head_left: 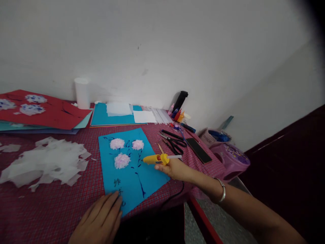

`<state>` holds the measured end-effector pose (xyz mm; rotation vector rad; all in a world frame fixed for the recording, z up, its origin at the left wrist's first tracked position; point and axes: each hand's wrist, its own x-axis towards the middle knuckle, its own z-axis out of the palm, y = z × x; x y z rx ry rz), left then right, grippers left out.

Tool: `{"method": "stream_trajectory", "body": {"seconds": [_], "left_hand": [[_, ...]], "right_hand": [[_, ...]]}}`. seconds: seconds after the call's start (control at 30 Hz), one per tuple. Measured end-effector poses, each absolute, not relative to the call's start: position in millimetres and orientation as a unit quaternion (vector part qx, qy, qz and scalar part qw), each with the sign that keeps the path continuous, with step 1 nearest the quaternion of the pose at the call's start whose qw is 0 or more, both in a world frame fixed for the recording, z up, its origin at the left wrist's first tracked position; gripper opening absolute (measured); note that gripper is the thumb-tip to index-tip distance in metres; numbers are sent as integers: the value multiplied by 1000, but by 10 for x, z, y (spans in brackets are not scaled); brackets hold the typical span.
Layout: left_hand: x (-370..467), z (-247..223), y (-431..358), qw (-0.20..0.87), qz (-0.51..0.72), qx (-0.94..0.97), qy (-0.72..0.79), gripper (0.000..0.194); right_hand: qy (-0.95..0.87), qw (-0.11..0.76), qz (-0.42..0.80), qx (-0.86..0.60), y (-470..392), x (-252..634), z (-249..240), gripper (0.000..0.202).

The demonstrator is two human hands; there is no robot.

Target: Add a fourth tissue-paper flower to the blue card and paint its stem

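My right hand (175, 168) is closed around a yellow hot glue gun (154, 159) with a pale glue stick (175, 157) sticking out of its back. Its nozzle points left, over the blue paper sheet (152, 183). On that sheet are fluffy pale pink flowers (122, 160), dark blue painted stems and leaves, and dark handwritten characters. My left hand (101, 217) lies flat with fingers stretched out, its fingertips on the sheet's lower left edge, covering part of the writing. Whether the nozzle touches the paper, I cannot tell.
Left of the sheet lies a heap of white tissue pieces (50, 162). Behind it are red paper with flowers (58, 115) and a white roll (82, 93). Scissors (174, 140), a phone (198, 150) and paint bottles (177, 115) lie or stand right. A pink stool (231, 159) stands beside the table.
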<state>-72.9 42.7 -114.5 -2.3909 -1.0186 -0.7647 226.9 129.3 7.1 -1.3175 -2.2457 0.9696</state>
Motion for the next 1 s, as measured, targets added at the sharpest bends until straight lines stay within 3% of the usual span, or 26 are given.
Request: {"method": "stream_trajectory", "body": {"seconds": [0.23,0.6,1.0], "left_hand": [[-716,-1108,409,210,-272,-863,-370,31],[-726,-1134,406,201,-286,-860,-371,32],[-729,-1169,417,205,-270,-865,-369,33]], "right_hand": [[-752,175,409,-487,1301,2227,117,42],[-790,185,348,-470,1332,2230,47,40],[-747,167,398,-505,1317,2235,112,37]]}}
